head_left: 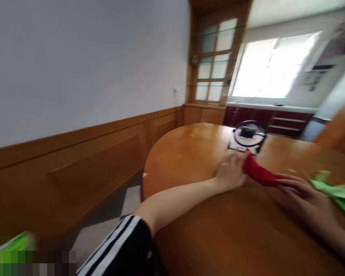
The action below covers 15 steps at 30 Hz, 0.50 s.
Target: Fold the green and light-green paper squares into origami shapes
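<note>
A red folded piece [260, 172], paper or cloth by its look, stretches between my two hands just above the wooden table [189, 153]. At its left end, my left hand [231, 172] has its fingers closed on it. Its right end sits in the pinched fingers of my right hand [307, 193]. Motion blur smears the picture, so the exact material and folds are unclear. Bright green strips [336, 191] of a similar sheet-like material lie on the table to the right of my right hand.
A small round desk fan [249, 134] stands on the table beyond my hands. Wood panelling and a grey wall [89, 69] run along the left. Another green thing [18, 242] shows at the lower left, partly covered by blurred blocks. A kitchen counter [270, 108] is behind.
</note>
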Tool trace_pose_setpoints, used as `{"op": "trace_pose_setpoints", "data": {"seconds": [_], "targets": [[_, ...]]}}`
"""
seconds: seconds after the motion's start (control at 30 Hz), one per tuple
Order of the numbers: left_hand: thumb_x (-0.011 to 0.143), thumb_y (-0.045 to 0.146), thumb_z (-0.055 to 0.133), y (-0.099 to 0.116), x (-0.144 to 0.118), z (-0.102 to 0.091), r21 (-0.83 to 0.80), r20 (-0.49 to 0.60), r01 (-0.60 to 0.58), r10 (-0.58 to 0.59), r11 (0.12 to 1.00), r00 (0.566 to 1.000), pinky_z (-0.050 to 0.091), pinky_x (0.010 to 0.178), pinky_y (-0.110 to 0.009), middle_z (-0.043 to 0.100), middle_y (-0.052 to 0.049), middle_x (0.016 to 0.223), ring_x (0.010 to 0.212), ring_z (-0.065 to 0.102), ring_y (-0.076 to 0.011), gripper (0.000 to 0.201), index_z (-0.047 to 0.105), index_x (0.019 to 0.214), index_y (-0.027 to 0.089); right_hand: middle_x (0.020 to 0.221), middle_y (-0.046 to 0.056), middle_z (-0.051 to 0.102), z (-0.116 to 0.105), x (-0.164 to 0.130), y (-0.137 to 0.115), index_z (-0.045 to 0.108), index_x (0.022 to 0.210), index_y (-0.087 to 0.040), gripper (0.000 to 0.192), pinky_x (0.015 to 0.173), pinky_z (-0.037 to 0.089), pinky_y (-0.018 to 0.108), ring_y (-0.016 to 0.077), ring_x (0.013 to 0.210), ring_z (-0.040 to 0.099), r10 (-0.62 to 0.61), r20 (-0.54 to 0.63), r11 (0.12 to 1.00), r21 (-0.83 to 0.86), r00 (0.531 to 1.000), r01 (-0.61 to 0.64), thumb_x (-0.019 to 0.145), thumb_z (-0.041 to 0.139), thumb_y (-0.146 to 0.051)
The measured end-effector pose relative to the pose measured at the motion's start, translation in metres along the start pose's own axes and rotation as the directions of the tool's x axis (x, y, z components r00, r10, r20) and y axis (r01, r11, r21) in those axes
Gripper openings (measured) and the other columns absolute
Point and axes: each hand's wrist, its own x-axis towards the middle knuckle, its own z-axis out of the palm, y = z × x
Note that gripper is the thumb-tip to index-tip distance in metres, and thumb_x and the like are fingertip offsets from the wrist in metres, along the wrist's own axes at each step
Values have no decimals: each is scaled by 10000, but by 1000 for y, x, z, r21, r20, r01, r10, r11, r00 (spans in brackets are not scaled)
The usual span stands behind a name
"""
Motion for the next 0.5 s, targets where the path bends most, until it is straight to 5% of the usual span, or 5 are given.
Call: {"op": "trace_pose_setpoints", "data": {"seconds": [0.1, 0.23, 0.37, 0.5], "targets": [[875, 241, 553, -10, 10, 10, -356, -23, 128, -146, 926, 989, 494, 949, -460, 417, -184, 1453, 1184, 561, -306, 691, 246, 1493, 213, 1114, 102, 639, 11, 36, -40, 737, 899, -287, 178, 895, 504, 429, 271, 1066, 602, -81, 18, 994, -77, 997, 82, 871, 610, -409], [937, 354, 486, -21, 19, 19, -701, -6, 150, -217, 698, 976, 522, 912, -418, 554, -139, 1328, 1071, 628, -248, 561, 316, 1457, 232, 1105, 93, 632, 16, 43, -53, 729, 912, -266, 158, 934, 491, 478, 269, 1063, 595, -180, -20, 970, -171, 983, 174, 891, 579, -309], [862, 430, 591, -28, 23, 28, -819, 107, 211, -221, 533, 970, 542, 878, -412, 582, -123, 1294, 1021, 650, -236, 693, 302, 1455, 217, 1179, 95, 584, 19, 42, -45, 703, 1002, -272, 214, 932, 508, 428, 234, 1097, 590, -265, 40, 939, -218, 964, 267, 920, 514, -213], [845, 379, 585, -33, 29, 35, -824, 81, 203, -245, 530, 966, 504, 947, -417, 546, -130, 1336, 1152, 586, -241, 642, 347, 1413, 197, 1193, 112, 574, 27, 55, -42, 683, 1033, -239, 215, 929, 510, 404, 231, 1079, 599, -313, 159, 886, -306, 936, 348, 911, 510, -203]]}}
